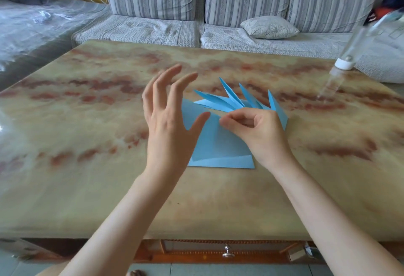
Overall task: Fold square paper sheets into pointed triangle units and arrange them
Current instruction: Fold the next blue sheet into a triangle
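A blue square paper sheet (218, 144) lies on the marbled table (87, 122), its top layer lifted off another blue sheet (220, 163) beneath. My right hand (258, 131) pinches the sheet's far edge between thumb and forefinger. My left hand (168, 112) hovers just left of the paper with fingers spread and holds nothing. Behind my right hand, several folded blue pointed triangle units (234, 98) fan out with their tips pointing away from me.
A clear plastic bottle with a white cap (345, 63) appears at the table's far right, blurred. A striped grey sofa (196, 2) with a small cushion (269, 27) stands behind the table. A drawer knob (228, 251) shows under the near edge.
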A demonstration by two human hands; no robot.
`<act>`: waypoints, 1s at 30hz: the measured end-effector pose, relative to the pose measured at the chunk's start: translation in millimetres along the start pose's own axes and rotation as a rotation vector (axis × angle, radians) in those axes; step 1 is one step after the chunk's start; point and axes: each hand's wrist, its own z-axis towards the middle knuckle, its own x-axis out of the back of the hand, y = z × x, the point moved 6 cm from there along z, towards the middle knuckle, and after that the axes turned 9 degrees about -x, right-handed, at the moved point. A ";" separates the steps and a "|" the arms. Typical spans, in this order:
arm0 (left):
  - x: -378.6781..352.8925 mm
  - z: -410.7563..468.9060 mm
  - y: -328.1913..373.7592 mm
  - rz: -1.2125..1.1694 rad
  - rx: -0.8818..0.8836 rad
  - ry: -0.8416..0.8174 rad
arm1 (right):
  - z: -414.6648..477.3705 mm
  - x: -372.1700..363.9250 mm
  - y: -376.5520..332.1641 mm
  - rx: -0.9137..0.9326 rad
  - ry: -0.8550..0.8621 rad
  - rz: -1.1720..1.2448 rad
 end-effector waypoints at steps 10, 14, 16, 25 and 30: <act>-16.4 3.2 -10.5 0.015 -0.275 -0.402 | -3.4 -6.0 -6.2 0.127 -0.136 -0.290; -11.6 9.1 -5.3 -0.043 -0.282 -0.395 | -3.4 -4.3 -12.2 0.133 -0.164 -0.232; -10.4 11.6 -5.0 -0.053 -0.282 -0.385 | -3.4 -4.8 -14.6 0.134 -0.176 -0.225; -6.8 12.4 -11.1 -0.120 -0.077 -0.455 | -1.5 -1.6 -19.5 0.152 -0.184 -0.298; -4.7 11.7 -18.1 -0.176 -0.007 -0.496 | -0.3 3.9 -22.2 0.145 -0.180 -0.298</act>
